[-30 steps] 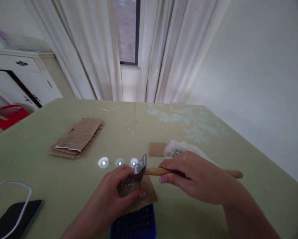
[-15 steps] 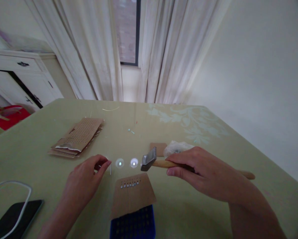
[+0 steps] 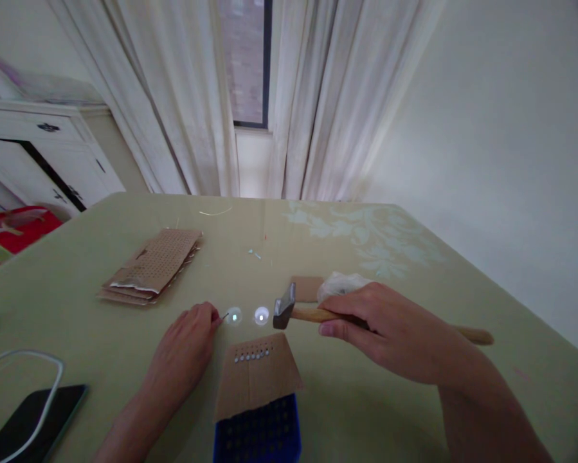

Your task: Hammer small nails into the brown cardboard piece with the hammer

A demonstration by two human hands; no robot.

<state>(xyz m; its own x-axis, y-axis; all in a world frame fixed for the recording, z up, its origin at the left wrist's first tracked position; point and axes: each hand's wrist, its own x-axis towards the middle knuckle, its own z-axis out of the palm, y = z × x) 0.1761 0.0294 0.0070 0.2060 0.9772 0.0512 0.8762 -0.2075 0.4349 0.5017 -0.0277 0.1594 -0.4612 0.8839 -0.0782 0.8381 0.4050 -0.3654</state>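
Observation:
My right hand point(image 3: 366, 321) is wrapped round the wooden handle of a hammer point(image 3: 283, 307), its metal head held over the table's middle. The fingertips of my left hand point(image 3: 192, 337) pinch a thin stick point(image 3: 225, 316), whose tip points right; most of it is hidden. Close to that tip sits a small clear round dish point(image 3: 234, 316) with a pale bit inside, and a second bright dish point(image 3: 261, 316) stands beside it. Nearer me, a piece of cardboard point(image 3: 257, 386) with rows of small holes and several white dots lies partly over a blue perforated block point(image 3: 260, 434).
A stack of punched cardboard sheets point(image 3: 156, 263) lies at the left. Behind my right hand are a small cardboard piece point(image 3: 307, 289) and a clear plastic bag point(image 3: 341, 283). A dark phone point(image 3: 38, 421) with a white cable point(image 3: 52, 386) lies at the lower left.
My left hand has turned, so the thin stick now points right toward the dish instead of hanging down. The hammer in my right hand has shifted slightly left.

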